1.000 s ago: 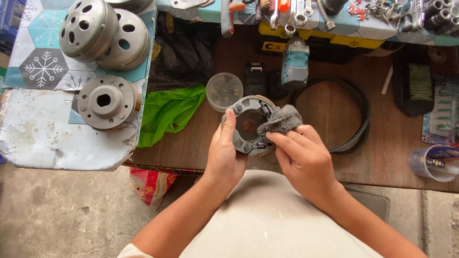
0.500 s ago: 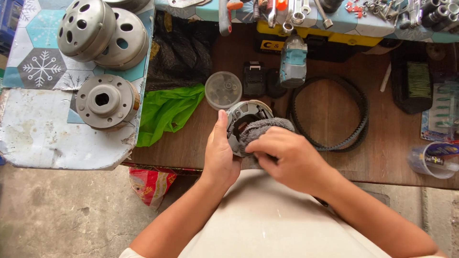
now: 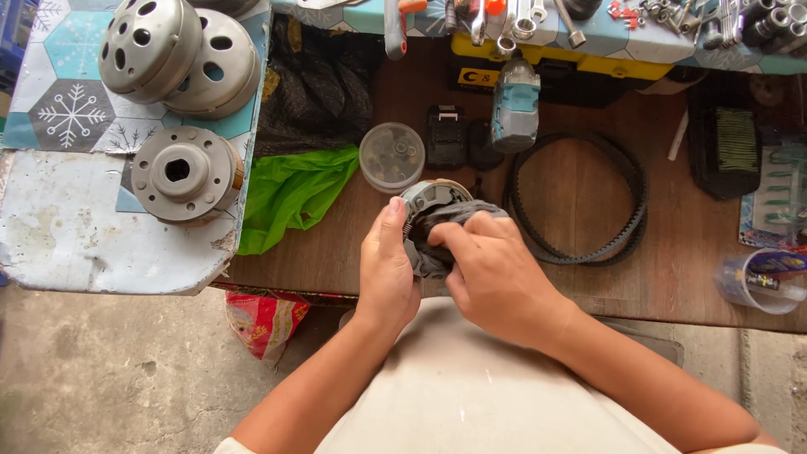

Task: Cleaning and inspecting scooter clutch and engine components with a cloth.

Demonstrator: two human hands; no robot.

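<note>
My left hand (image 3: 387, 269) grips the left rim of a round grey clutch shoe assembly (image 3: 430, 198), held upright over the front edge of the brown workbench (image 3: 580, 277). My right hand (image 3: 492, 273) presses a grey rag (image 3: 437, 248) against the face of the assembly, and the rag covers most of it. Only the top arc of the metal part shows above my fingers.
A black drive belt (image 3: 588, 197) lies right of my hands. A clear round tub (image 3: 392, 156), a cordless tool (image 3: 514, 101) and a green bag (image 3: 294, 193) lie behind. Metal clutch bells (image 3: 181, 55) and a pulley (image 3: 181, 172) sit on the left table.
My right hand has moved the rag from the assembly's right edge onto its face and down towards me. The assembly has tilted and is now mostly covered.
</note>
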